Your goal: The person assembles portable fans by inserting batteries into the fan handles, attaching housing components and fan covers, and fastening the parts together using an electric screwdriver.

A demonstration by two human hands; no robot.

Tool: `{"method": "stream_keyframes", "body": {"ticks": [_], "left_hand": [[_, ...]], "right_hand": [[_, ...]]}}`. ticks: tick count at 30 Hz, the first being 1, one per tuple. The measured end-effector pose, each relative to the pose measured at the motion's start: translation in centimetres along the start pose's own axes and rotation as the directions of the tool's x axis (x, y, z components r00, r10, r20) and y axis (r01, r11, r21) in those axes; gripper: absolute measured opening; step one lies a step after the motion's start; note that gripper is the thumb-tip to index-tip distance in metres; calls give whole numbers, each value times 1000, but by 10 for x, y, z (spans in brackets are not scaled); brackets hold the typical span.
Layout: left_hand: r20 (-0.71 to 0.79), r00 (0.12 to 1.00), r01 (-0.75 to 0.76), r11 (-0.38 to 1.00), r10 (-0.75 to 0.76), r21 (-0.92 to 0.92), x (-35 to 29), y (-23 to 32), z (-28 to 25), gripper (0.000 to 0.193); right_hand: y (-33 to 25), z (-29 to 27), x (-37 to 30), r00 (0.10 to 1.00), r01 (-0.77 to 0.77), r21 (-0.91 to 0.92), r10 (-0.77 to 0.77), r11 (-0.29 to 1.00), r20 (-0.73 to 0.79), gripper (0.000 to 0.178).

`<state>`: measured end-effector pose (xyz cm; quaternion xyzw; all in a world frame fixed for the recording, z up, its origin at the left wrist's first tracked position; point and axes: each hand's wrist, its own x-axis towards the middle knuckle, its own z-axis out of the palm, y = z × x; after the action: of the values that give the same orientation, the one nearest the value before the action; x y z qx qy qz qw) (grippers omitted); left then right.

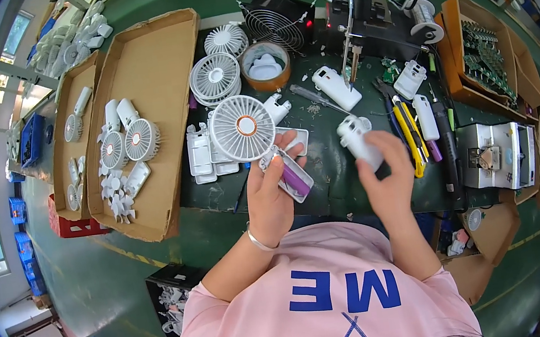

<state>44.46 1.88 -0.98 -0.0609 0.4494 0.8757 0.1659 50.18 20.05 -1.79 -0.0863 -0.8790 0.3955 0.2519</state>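
My left hand is closed around the handle of a small white handheld fan. Its round grille faces up, with an orange ring at the centre. The handle is open and shows a purple battery inside. To the right, my right hand grips a white handle shell between thumb and fingers, apart from the fan. Beyond it, another white handle shell lies under the soldering tip. White handle covers lie left of the held fan.
Cardboard trays with fan parts stand left. Behind are stacked fan heads, a tape roll, a black blower and a solder spool. A yellow cutter, pliers and a box of circuit boards are right.
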Motion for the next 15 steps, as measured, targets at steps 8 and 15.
{"method": "stream_keyframes", "body": {"ticks": [8,15], "left_hand": [[75,992,-106,988,98,109,-4,-22,0,50],[41,999,-7,998,5,66,-9,-18,7,38]], "right_hand": [[-50,35,-23,975,99,318,-155,943,157,37],[-48,37,-23,977,83,308,-138,948,161,40]]}}
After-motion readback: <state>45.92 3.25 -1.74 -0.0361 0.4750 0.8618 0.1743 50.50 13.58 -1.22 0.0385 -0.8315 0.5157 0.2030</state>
